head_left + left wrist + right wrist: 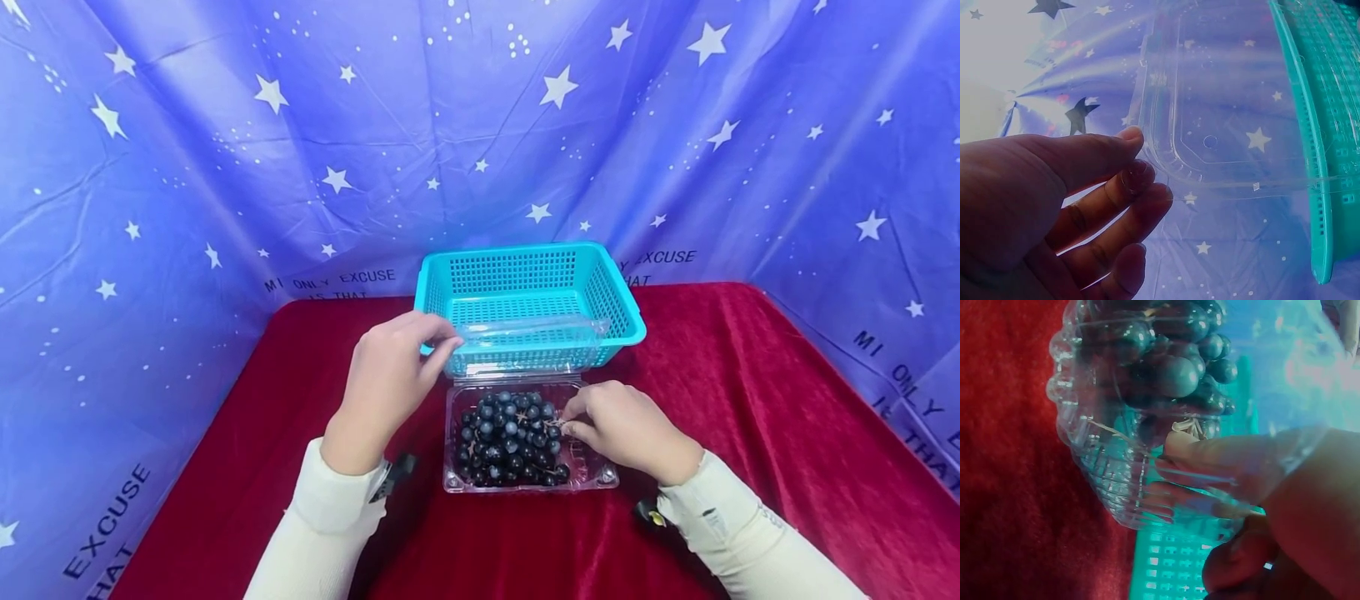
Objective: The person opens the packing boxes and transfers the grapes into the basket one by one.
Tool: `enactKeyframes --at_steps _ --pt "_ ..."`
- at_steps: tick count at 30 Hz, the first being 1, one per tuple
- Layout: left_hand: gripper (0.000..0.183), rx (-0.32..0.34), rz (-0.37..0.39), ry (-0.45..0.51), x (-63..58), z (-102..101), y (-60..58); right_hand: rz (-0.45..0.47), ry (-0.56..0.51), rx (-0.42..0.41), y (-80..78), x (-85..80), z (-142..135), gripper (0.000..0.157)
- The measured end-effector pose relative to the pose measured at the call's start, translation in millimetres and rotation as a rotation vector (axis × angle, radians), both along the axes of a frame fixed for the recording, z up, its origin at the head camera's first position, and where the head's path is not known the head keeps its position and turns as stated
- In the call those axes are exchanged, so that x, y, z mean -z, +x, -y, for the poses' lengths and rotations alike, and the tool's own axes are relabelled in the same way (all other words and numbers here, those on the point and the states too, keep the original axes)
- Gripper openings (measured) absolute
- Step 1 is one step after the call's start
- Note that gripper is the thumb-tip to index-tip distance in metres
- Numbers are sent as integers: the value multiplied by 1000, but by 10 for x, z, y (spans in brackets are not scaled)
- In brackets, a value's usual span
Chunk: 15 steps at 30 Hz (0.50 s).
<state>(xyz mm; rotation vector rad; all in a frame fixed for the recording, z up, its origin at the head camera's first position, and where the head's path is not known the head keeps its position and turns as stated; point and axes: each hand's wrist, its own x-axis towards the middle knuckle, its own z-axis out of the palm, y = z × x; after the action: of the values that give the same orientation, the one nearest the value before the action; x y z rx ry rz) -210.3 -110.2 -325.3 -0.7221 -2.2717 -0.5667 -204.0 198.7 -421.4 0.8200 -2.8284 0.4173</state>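
— What's the setting?

— A blue backdrop (225, 125) printed with white stars and bits of lettering hangs behind and to both sides, and a table draped in red velvet cloth (750, 400) fills the foreground.

— And the hands?

— Both reach in from cream sleeves (330, 517). The left hand (390, 383) is raised over the table, thumb and fingertips pinching the left corner of a clear lid (536, 332) and holding it open – in the left wrist view the thumb (1124, 139) lies on the lid's rim with the fingers curled beneath it. The right hand (626, 429) sits lower, at the right edge of the clear plastic box (600, 477); its fingers are bent in over the rim and pinch a thin stem among the grapes (510, 437). From the right wrist view a fingertip (1180, 445) shows inside the box wall, just below the dark fruit.

— Where is the fruit exactly?

— The dark blue-black grapes fill the clear box, which rests on the red cloth between the two hands, near the front middle of the table.

— Anything else around it?

— A turquoise mesh basket (622, 300) stands directly behind the box, touching or very nearly touching its far edge. The raised lid stands in front of the basket's near wall, so that wall is seen through the plastic. A small dark device (396, 471) is strapped at each wrist.
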Motion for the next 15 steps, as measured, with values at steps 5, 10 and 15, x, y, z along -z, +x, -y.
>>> enactKeyframes --at_steps 5,10,15 --pt "8 -2 -1 -3 -9 8 4 -50 14 -28 13 -37 -5 6" --pt "7 -3 -10 -5 -17 5 1 -87 10 -51 12 -71 -11 6" --pt "7 -10 -5 -12 -10 4 3 -109 10 -66 16 -100 -16 6"
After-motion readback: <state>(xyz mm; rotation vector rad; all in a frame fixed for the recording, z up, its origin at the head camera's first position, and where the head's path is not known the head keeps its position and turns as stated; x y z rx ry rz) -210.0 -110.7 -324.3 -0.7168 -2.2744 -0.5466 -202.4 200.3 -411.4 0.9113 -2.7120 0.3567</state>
